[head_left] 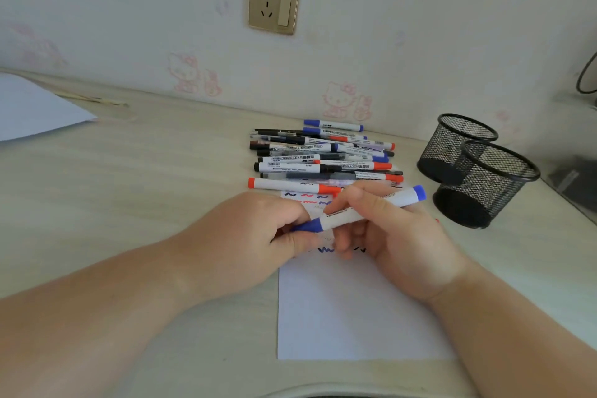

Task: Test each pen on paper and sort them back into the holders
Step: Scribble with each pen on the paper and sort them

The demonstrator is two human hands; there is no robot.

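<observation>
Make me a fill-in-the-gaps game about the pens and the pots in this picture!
1. Both hands hold one marker with a ____ cap.
2. The two mesh holders are both ____ of pens.
3. The pile of pens lies on the desk, between the paper and the ____.
4. The left hand pinches the marker's ____, while the right hand holds its barrel.

Missing words: blue; empty; wall; cap

Two bare forearms enter from the lower left and lower right of the frame; no sleeves, left hand [255,236] and right hand [397,236] ungloved, without rings.
</observation>
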